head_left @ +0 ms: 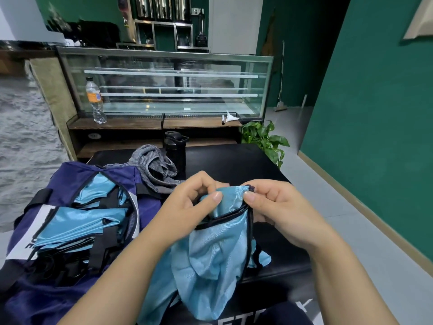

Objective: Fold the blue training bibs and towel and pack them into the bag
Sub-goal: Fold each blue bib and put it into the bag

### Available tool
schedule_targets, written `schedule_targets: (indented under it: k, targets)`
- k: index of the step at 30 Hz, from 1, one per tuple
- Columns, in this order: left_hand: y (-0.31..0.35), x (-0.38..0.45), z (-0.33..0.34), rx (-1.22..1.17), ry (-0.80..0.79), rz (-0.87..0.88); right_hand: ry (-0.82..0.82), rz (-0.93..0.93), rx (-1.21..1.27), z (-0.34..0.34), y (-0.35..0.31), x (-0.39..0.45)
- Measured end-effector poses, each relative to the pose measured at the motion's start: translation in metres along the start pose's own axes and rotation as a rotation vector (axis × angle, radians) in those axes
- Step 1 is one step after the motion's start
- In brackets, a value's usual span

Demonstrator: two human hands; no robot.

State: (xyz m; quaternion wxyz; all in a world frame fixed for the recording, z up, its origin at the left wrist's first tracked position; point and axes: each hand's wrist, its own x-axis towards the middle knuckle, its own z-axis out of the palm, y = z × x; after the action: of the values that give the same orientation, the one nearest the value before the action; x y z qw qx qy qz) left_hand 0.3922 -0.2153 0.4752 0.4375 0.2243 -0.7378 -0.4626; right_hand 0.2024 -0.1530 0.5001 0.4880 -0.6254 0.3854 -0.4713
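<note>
Over black bench (pixel 269 160), both hands' grips pinch bib (pixel 210 249).

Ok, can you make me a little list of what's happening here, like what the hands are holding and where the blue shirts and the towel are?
left hand: pinches the top edge of a blue bib
right hand: pinches the same edge at its corner
blue bib: held up, hanging loose, not folded yet
bag: dark blue, open, on the left
folded bibs: already inside the bag
towel: grey, crumpled, lying behind the bag, not packed
black bottle: stands beside the towel
table: black, under everything
</note>
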Motion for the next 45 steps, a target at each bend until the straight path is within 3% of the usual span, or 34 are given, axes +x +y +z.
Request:
schedule_targets:
  k: [4, 8, 14, 18, 24, 29, 33, 39, 41, 45]
  targets:
    - [0.024, 0.015, 0.001, 0.023, 0.038, 0.021, 0.046, -0.104, 0.070, -0.004, -0.026, -0.008]
    - [0.065, 0.028, -0.008, 0.201, 0.054, 0.049, 0.218, -0.169, -0.072, -0.007, -0.053, -0.007]
    - [0.158, 0.044, -0.022, 0.557, 0.123, 0.157, 0.357, -0.227, -0.542, -0.003, -0.112, -0.001]
    - [0.207, 0.053, -0.024, 0.843, 0.179, 0.199, 0.371, -0.249, -1.070, 0.002, -0.161, 0.014]
    - [0.258, 0.053, -0.014, 0.947, 0.290, 0.261, 0.491, -0.384, -1.402, 0.029, -0.219, 0.038]
    - [0.295, 0.045, -0.025, 0.906, 0.316, 0.257, 0.416, -0.339, -0.910, 0.040, -0.257, 0.029]
    - [0.314, 0.040, -0.033, 0.878, 0.264, 0.220, 0.366, -0.275, -0.684, 0.046, -0.276, 0.026]
    - [0.326, 0.032, -0.042, 1.121, 0.163, 0.023, 0.190, -0.334, -0.741, 0.043, -0.280, 0.023]
    - [0.322, 0.031, -0.044, 1.018, 0.220, -0.002, 0.143, -0.341, -0.728, 0.042, -0.282, 0.021]
    - [0.310, 0.031, -0.043, 0.535, 0.271, -0.011, 0.142, -0.348, -0.763, 0.043, -0.285, 0.021]
